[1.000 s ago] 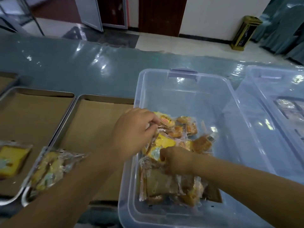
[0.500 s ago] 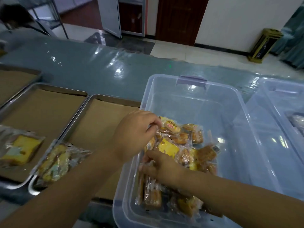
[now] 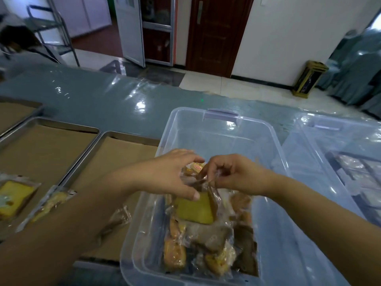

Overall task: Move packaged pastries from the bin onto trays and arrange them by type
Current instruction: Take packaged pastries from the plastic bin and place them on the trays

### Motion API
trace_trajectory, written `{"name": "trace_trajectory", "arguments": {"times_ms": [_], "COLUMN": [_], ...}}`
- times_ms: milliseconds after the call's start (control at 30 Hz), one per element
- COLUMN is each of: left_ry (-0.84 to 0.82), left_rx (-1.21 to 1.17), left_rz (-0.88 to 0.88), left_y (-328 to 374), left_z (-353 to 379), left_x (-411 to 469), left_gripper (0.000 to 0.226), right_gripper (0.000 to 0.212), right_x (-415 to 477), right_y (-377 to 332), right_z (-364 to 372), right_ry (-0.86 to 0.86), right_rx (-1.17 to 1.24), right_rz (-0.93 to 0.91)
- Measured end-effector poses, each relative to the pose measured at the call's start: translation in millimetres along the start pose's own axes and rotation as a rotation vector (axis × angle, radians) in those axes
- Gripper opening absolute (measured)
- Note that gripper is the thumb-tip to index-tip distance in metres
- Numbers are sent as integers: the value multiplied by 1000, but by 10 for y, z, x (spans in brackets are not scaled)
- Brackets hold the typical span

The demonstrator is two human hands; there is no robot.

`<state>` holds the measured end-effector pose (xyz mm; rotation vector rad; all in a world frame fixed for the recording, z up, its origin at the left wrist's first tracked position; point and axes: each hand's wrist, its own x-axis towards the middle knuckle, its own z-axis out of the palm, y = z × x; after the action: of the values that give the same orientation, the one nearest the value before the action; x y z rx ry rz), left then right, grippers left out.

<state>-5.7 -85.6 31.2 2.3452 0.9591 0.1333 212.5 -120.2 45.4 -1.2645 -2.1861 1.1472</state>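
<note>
A clear plastic bin (image 3: 274, 141) holds several wrapped pastries (image 3: 208, 244) at its near end. My left hand (image 3: 173, 174) and my right hand (image 3: 237, 174) meet above the bin. Both pinch the wrappers of a small bunch of packets, among them a yellow cake packet (image 3: 195, 209) hanging below and a small packet with a red label (image 3: 196, 166) on top. Left of the bin stand two metal trays lined with brown paper, the near tray (image 3: 123, 145) and the left tray (image 3: 47, 145). One yellow cake slice (image 3: 12, 199) lies on the left tray.
A wrapped pastry (image 3: 51, 203) lies across the rims between the two trays, and another packet (image 3: 117, 219) rests on the near tray under my left forearm. A second clear bin (image 3: 338, 153) stands to the right. A third tray (image 3: 18, 112) is at far left.
My right hand has come up out of the pile and now meets my left hand above the bin. Packets have been lifted clear of the heap. The camera view has shifted upward.
</note>
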Motion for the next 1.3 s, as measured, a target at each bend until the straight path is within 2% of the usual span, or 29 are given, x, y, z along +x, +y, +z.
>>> {"name": "trace_trajectory", "arguments": {"times_ms": [67,167,233,333,400,433,467,500,533,567,633,700,800,867,933,1033,1100,1200,1300], "left_ry": [-84,-121,-89,184,420,503,554,580,597,614,639,635,633,624,611,601,603,608,602], "left_rx": [-43,-240,-229,47,21,-36,-91,-143,-197,-258,-368,-445,-499,-427,-314,-236,-239,-227,-227], "left_rz": [54,32,-34,-192,-264,-279,-280,-276,-265,-257,-248,-244,-232,-232,-241,-232,-212,-198,-196], "left_y": [95,169,153,58,-22,-61,-94,-123,-143,-156,-180,-205,-223,-219,-209,-213,-226,-233,-228], "left_z": [4,-44,-90,-153,-162,-164,-163,-156,-144,-124,-83,-53,-25,-15,-7,-7,-7,1,11], "left_x": [78,189,248,328,345,354,366,385,408,427,445,433,416,417,418,408,401,393,395], "left_gripper": [89,61,40,32,31,32,36,41,42,40,33,29,35,39,41,36,29,26,29], "right_gripper": [9,7,9,17,22,21,18,11,4,10,20,25,45,54,57,39,23,5,10], "right_x": [-57,-80,-55,49,131,167,208,243,276,311,363,395,408,410,416,461,490,499,441], "right_y": [-95,-186,-182,-2,181,278,391,508,604,687,788,833,908,962,995,1007,995,965,928], "right_z": [-141,-244,-247,-132,-11,63,143,229,327,432,645,822,999,1042,1040,1037,1015,864,647], "right_ry": [25,64,186,587,836,871,822,687,490,286,0,-78,-54,-35,-11,188,357,494,446], "right_rx": [108,168,137,185,301,322,285,181,37,-108,-326,-444,-609,-695,-618,-131,139,229,70], "right_rz": [-60,-142,-127,-6,165,284,424,567,681,749,802,819,833,852,902,988,959,822,738]}}
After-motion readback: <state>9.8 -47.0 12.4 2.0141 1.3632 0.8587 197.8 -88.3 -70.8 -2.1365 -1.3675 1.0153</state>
